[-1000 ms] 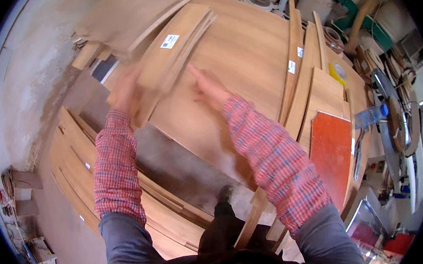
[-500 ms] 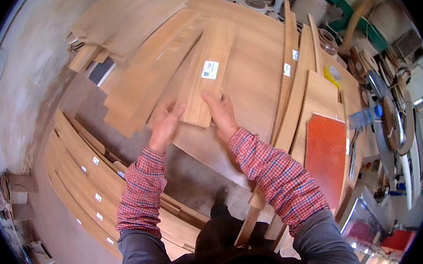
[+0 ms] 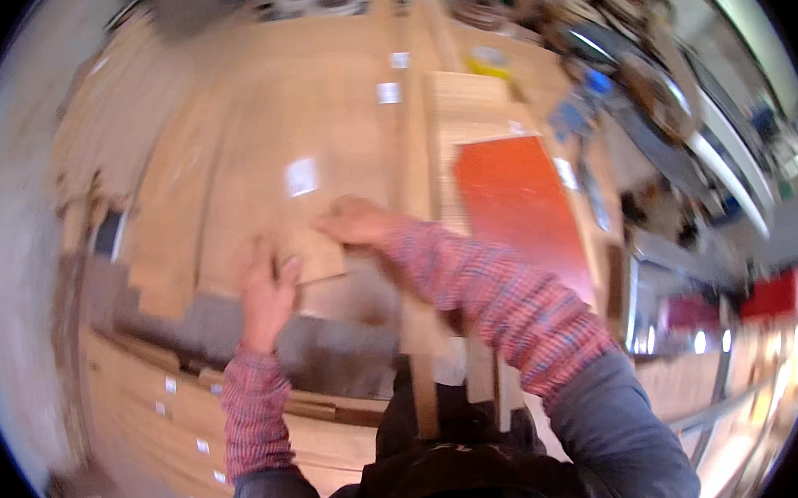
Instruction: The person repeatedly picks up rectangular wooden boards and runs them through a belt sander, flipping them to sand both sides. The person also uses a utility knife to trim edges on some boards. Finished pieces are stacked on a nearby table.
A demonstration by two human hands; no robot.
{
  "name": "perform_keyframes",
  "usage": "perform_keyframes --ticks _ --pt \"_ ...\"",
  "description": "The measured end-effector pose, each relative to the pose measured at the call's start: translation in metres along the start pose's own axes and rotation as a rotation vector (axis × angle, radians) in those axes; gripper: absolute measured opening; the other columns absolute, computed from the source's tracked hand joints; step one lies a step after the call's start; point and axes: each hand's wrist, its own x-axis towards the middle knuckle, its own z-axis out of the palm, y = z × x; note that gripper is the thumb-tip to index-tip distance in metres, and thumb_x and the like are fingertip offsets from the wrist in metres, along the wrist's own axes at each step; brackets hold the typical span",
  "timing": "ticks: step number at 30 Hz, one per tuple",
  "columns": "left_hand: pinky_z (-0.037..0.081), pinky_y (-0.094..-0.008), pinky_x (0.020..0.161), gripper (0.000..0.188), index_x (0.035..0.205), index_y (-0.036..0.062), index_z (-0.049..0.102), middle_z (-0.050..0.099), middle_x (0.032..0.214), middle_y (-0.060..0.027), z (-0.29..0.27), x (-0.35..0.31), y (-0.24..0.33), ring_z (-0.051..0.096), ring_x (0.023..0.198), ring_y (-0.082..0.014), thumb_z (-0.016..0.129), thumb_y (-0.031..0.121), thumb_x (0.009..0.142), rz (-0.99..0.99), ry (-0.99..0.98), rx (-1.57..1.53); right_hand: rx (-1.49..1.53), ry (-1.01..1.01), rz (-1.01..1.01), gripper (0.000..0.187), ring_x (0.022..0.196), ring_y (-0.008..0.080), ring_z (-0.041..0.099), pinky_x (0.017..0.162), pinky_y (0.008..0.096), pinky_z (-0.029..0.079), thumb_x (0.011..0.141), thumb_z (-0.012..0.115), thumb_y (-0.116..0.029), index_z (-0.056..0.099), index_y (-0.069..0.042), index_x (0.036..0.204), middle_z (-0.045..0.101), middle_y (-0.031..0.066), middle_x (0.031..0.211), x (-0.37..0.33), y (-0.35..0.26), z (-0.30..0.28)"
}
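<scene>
A light wooden board (image 3: 310, 232) with a white label (image 3: 301, 177) is between my hands, its near end toward me. My left hand (image 3: 268, 295) grips its near left corner, thumb toward the board's middle. My right hand (image 3: 360, 222) holds the right edge close to the near end, with its thumb over the top face. Both hands are smeared by motion, and the fingers under the board are hidden. Left of it, more wooden boards (image 3: 171, 237) lie on the worktable. Whether the held board touches the surface below, I cannot tell.
Long labelled strips (image 3: 408, 146) run away from me right of the board. Beside them are an orange-red panel (image 3: 521, 208), a yellow tape roll (image 3: 488, 61) and a plastic bottle (image 3: 574, 112). Curved wooden panels (image 3: 150, 396) stand at lower left.
My view has turned to the right, so the scene sits further left. The board has come round to lie more in line with the other boards, still between both hands.
</scene>
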Motion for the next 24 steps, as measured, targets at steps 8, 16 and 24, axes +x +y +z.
perform_keyframes --ticks 8,16,24 --pt "0.046 -0.0357 0.099 0.037 0.125 -0.0052 0.059 0.047 0.144 -0.0162 -0.009 -0.016 0.118 0.048 0.129 -0.0280 0.056 0.018 0.096 -0.004 0.064 -0.536 0.769 0.257 -0.166 0.038 0.073 0.0255 0.068 0.067 0.0379 0.053 0.081 0.066 -0.032 0.069 0.005 0.092 0.069 0.0162 0.080 -0.037 0.024 -0.016" --pt "0.049 -0.0334 0.091 0.036 0.124 -0.0044 0.058 0.065 0.113 -0.0134 0.011 -0.081 0.196 0.062 0.104 -0.0213 0.061 0.018 0.095 -0.108 -0.053 -0.515 0.810 0.217 -0.369 0.047 0.101 0.0135 0.064 0.089 0.0290 0.051 0.091 0.070 -0.026 0.055 -0.001 0.128 0.066 0.0058 0.112 -0.339 0.079 -0.135" --pt "0.057 -0.0363 0.072 0.042 0.123 0.0022 0.056 0.065 0.110 -0.0124 0.127 -0.112 0.278 0.065 0.090 -0.0232 0.061 0.032 0.094 -0.568 -0.540 -0.860 0.796 0.803 -0.161 0.039 0.085 0.0068 0.063 0.073 0.0231 0.052 0.096 0.063 -0.023 0.057 0.001 0.126 0.067 0.0017 0.101 -0.578 0.229 -0.153"
